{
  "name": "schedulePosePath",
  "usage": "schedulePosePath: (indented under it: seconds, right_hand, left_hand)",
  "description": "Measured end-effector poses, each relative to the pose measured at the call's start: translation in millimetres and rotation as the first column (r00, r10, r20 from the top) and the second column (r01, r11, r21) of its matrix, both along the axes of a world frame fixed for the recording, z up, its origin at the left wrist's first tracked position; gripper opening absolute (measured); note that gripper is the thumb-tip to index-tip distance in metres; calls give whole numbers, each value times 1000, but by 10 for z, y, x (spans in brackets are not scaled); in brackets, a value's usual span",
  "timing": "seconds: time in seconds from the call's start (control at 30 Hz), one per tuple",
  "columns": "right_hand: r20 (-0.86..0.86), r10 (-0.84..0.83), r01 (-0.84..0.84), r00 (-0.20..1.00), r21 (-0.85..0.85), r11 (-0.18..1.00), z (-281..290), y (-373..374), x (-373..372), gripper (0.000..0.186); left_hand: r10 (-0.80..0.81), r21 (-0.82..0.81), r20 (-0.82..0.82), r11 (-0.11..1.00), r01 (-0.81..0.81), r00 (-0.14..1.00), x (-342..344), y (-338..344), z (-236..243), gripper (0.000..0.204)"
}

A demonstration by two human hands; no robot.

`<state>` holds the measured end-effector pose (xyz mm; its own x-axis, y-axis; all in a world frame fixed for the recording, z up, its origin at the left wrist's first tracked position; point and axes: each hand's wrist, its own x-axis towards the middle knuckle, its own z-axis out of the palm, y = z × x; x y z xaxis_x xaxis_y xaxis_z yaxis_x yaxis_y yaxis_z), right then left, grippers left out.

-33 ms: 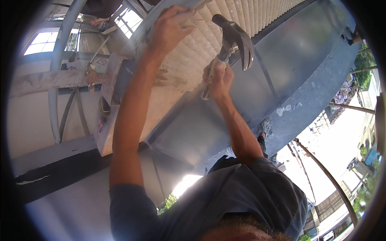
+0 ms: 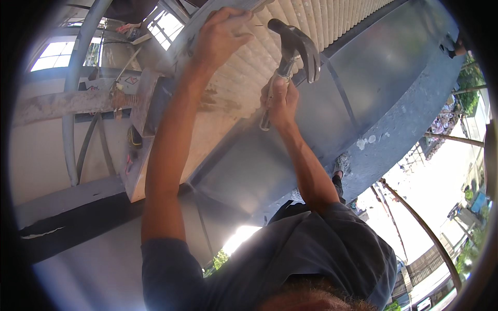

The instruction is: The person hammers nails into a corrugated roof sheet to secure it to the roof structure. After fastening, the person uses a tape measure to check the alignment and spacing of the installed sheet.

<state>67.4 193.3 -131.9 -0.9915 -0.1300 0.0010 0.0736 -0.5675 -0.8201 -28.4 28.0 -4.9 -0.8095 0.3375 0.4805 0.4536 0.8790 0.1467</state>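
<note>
My right hand (image 2: 280, 103) is wrapped round the handle of a claw hammer (image 2: 298, 46). Its dark steel head is raised over a pale corrugated sheet (image 2: 332, 20), with the claw curving down to the right. The worn handle's butt sticks out below my fist. My left hand (image 2: 220, 41) is at the sheet's upper left edge, beside a grey board (image 2: 207, 13). Its thumb and forefinger are apart, with nothing visible between them. Just right of those fingertips a thin dark nail-like piece (image 2: 258, 25) shows against the sheet.
A grey metal panel (image 2: 311, 124) runs below the sheet, with a curved blue-grey ledge (image 2: 384, 135) beyond. Upright pipe (image 2: 78, 78) and a rusty horizontal one (image 2: 62, 105) stand left. A shoe (image 2: 341, 163) rests on the ledge; another person's hand (image 2: 127, 27) shows upper left.
The hammer head has shifted slightly left, its claw a little higher, as my right hand tilts it. My left hand has stayed in place.
</note>
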Motion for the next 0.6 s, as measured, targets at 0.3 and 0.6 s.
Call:
schedulePosePath:
  seconds: [0.3,0.6]
  right_hand:
    - [-82,-35,28,996,-86,996,98,97,31,57]
    - [156,89,-98,984,47,994,136,271,-144,61]
  left_hand:
    - [3,-13,6,1000,-3,1000,4,96,91,51]
    - [-66,-130,-12,989,64,998,-36,201,159,33]
